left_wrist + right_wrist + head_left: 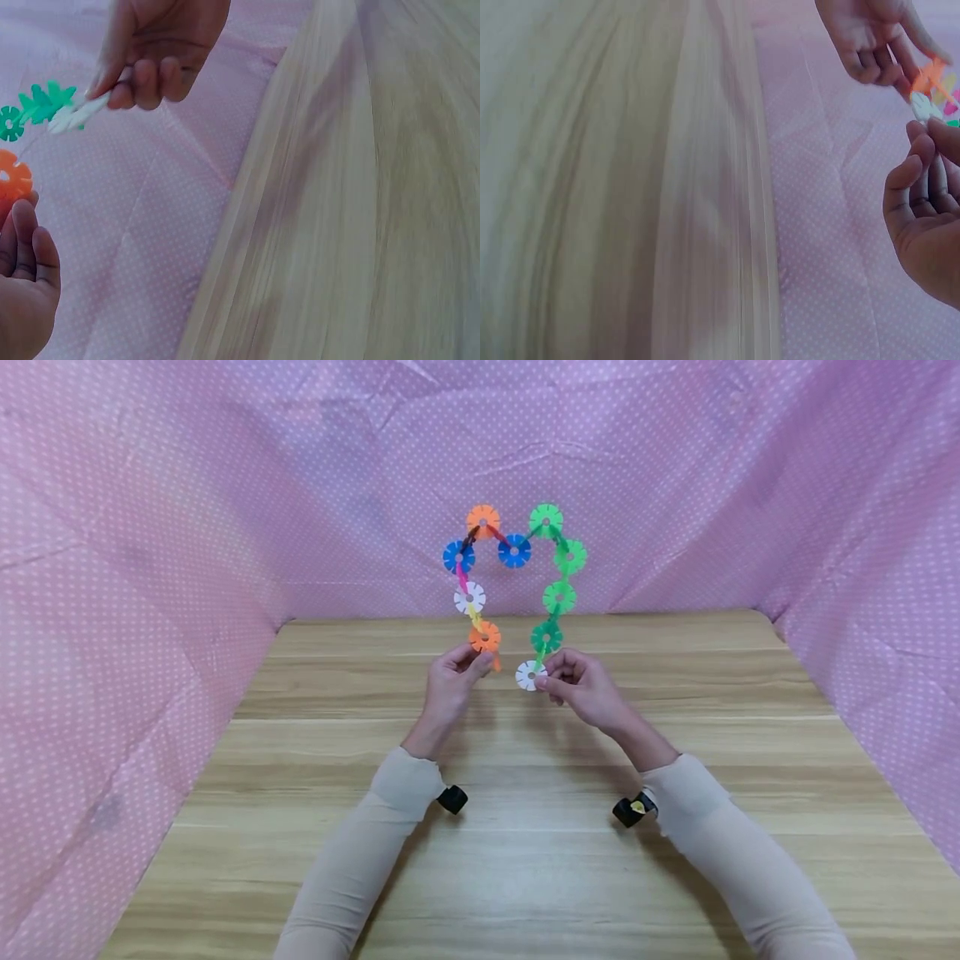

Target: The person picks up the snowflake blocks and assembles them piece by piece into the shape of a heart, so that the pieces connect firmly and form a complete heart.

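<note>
A chain of notched plastic discs, interlocking snowflake pieces, is held up over the table in an open heart-like outline. My left hand (452, 683) pinches its lower left end, by an orange disc (484, 637). Above that come a white disc (469, 598), a blue disc (458, 557) and another orange one. At the middle dip sits a blue disc (514, 551). Several green discs (559, 597) run down the right side. The white end disc (73, 117) is pinched between thumb and fingers of my right hand (585, 687). A small gap separates the two ends.
A wood-grain table (525, 860) lies under both forearms. Pink dotted cloth (150, 568) hangs behind it and along both sides. Black wrist cameras (452, 799) are strapped at the cuffs of the light sleeves.
</note>
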The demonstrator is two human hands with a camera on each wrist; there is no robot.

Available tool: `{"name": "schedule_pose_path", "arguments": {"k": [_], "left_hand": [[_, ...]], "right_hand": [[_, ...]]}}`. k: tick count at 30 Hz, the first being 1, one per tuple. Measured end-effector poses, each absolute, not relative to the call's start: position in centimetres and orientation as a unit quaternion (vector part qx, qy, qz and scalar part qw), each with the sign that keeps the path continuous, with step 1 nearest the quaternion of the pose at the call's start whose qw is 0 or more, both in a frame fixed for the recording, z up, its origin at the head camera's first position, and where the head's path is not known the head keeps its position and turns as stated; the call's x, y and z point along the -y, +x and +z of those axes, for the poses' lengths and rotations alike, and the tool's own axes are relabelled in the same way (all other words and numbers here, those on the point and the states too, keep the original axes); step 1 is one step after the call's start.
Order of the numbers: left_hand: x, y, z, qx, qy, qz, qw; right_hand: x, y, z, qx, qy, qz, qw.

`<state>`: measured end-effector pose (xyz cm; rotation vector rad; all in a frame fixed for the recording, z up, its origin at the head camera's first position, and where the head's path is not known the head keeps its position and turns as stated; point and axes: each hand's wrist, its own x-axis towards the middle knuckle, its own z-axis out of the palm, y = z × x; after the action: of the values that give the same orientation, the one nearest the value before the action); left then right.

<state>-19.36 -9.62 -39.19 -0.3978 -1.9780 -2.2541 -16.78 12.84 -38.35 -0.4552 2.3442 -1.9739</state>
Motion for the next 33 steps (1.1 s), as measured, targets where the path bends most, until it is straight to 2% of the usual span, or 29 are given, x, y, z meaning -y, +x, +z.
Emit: {"name": "schedule_pose_path", "arguments": {"k": [15, 33], "left_hand": [[7.9, -19.0, -39.2, 0.633, -0.070, -0.766, 0.089], [6.5, -18.4, -39.1, 0.582, -0.043, -0.801, 0.135]], "right_hand": [[-10.5, -16.5, -38.7, -0.728, -0.136, -0.672, -0.018], [-8.2, -15.7, -38.4, -0.663, -0.075, -0.743, -0.044]]}}
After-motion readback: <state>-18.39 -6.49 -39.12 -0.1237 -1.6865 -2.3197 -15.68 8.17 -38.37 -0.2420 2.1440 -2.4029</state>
